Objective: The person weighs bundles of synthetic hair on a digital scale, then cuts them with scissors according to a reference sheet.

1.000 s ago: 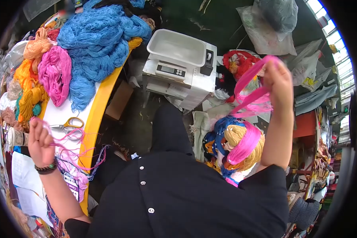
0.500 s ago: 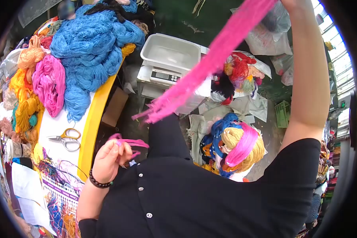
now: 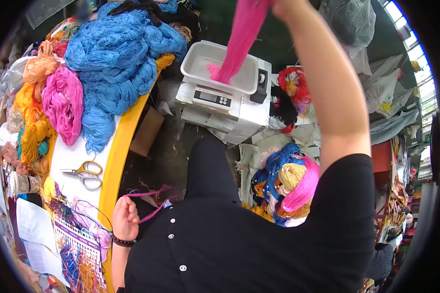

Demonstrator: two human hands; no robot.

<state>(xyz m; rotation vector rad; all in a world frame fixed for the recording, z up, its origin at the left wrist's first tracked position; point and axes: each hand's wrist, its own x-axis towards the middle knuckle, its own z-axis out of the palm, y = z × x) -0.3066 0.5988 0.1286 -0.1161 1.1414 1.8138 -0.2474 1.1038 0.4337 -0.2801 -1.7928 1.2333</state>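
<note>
A long hank of bright pink yarn (image 3: 242,41) hangs from my right hand (image 3: 284,7) at the top edge of the view, the hand partly cut off there. Its lower end reaches into the white tray (image 3: 193,77) of a digital scale (image 3: 212,97). Down at the left, my left hand (image 3: 125,219) is closed by my body, fingers curled round some thin pink yarn strands (image 3: 154,193). Loose ends of these strands stick out toward my lap.
Left of me, the yellow-edged table (image 3: 113,163) bears scissors (image 3: 85,173), a heap of blue yarn (image 3: 115,49), a pink skein (image 3: 63,105) and papers (image 3: 36,229). On the floor to the right lie more skeins (image 3: 291,180). Plastic bags (image 3: 349,24) stand behind.
My right hand has swung left and forward, bringing the pink hank's lower end into the scale tray. My left hand has dropped slightly, still holding the strands.
</note>
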